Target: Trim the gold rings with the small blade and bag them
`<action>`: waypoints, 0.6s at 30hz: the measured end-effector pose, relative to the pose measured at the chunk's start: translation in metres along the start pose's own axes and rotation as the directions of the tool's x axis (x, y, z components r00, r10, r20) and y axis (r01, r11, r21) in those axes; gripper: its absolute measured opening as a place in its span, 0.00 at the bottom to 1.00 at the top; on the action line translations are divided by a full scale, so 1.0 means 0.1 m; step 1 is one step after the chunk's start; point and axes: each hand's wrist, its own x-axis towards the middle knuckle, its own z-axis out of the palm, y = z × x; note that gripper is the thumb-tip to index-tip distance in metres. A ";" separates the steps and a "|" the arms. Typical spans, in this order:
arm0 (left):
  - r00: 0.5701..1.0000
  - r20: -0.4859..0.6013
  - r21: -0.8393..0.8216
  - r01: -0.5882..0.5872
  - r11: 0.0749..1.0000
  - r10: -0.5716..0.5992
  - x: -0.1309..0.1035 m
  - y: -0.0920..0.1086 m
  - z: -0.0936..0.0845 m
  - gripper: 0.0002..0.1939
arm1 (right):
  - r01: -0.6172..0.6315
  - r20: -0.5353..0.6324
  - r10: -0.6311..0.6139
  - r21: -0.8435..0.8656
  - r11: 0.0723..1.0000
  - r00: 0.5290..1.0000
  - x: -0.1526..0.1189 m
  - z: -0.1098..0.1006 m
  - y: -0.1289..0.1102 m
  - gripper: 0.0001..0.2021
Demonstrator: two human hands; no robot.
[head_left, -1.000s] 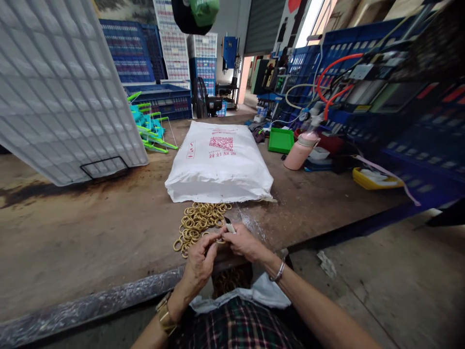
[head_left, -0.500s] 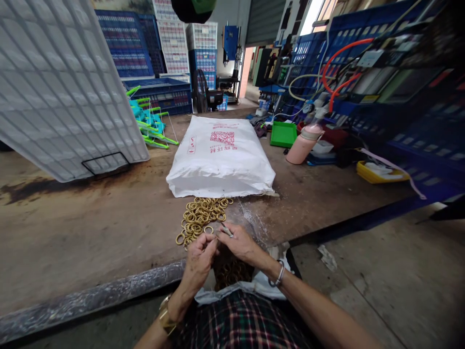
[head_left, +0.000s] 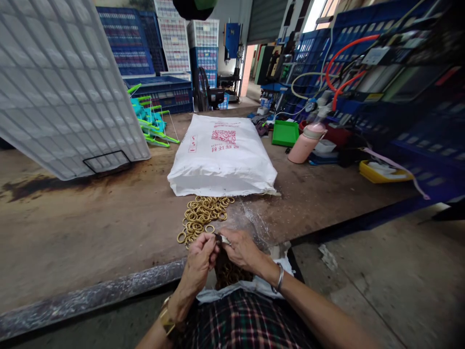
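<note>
My left hand (head_left: 200, 254) is closed in a pinch at the table's front edge; what its fingertips hold is too small and hidden to make out. Right beside it, my right hand (head_left: 241, 248) is wrapped round a small knife-like tool (head_left: 224, 240) with a pale handle, its tip close to the left fingertips. Just beyond the hands lies a heap of brass-coloured rings (head_left: 203, 214) on the table. Below the hands, more rings (head_left: 232, 274), darker in the shade, lie in an open white bag (head_left: 218, 294) at my lap.
Behind the ring heap a filled white sack (head_left: 223, 155) lies flat on the wooden table (head_left: 90, 228). At left leans a large white crate (head_left: 69, 92) near green and teal plastic pieces (head_left: 152, 121). To the right are a green tray (head_left: 285, 133), a pink bottle (head_left: 303, 145) and a yellow tray (head_left: 385, 172).
My right hand has turned and dropped slightly, and the tool's tip has swung from pointing up and away to lying against the left fingertips. The left hand stays pinched.
</note>
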 end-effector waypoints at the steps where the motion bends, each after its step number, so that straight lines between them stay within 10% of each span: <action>1: 1.000 -0.001 0.002 0.005 1.000 -0.005 0.00 0.00 0.00 0.17 | 0.004 0.004 -0.004 -0.029 1.000 1.000 0.00 0.02 0.01 0.05; 18: 0.998 0.041 0.050 0.037 0.998 -0.039 -0.14 0.04 -0.02 0.18 | -0.258 0.107 0.302 -0.304 0.917 0.947 0.17 0.00 0.02 0.12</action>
